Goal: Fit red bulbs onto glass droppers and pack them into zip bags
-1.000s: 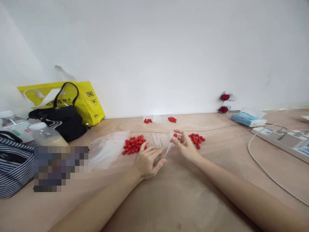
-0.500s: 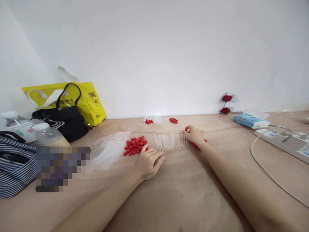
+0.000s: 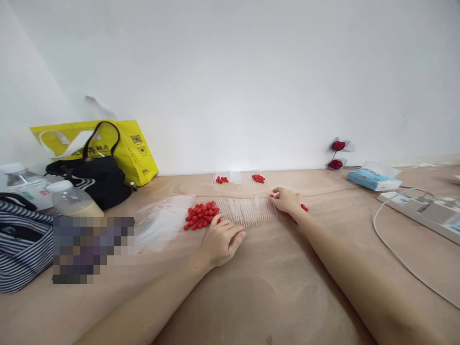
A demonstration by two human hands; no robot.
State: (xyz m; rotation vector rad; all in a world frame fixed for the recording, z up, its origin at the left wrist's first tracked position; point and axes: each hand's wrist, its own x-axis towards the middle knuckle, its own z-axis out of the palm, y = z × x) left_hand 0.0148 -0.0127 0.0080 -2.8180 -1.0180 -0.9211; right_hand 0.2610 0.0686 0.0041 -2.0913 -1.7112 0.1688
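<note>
A row of thin clear tubes (image 3: 247, 211) lies side by side on the wooden table. At its left end is a heap of red rubber bulbs (image 3: 200, 216), dropper-like in shape. My left hand (image 3: 222, 240) rests flat with fingers apart, its fingertips at the heap's right edge and the near ends of the tubes. Over the right end of the row, my right hand (image 3: 286, 199) is closed in a pinch on a red rubber bulb (image 3: 271, 196). More red bulbs (image 3: 304, 207) lie beneath and beside this hand, partly covered by it.
Clear zip bags (image 3: 160, 225) lie left of the heap. Filled bags (image 3: 241, 178) with red bulbs sit near the wall. Left are a yellow bag (image 3: 140, 165), black bag (image 3: 93, 179) and bottles (image 3: 74, 200). A tissue pack (image 3: 373, 178) and power strip (image 3: 427, 213) are right.
My right hand has shifted slightly to the left along the tube row, with the red bulb at its fingertips. My left hand stays nearly still.
</note>
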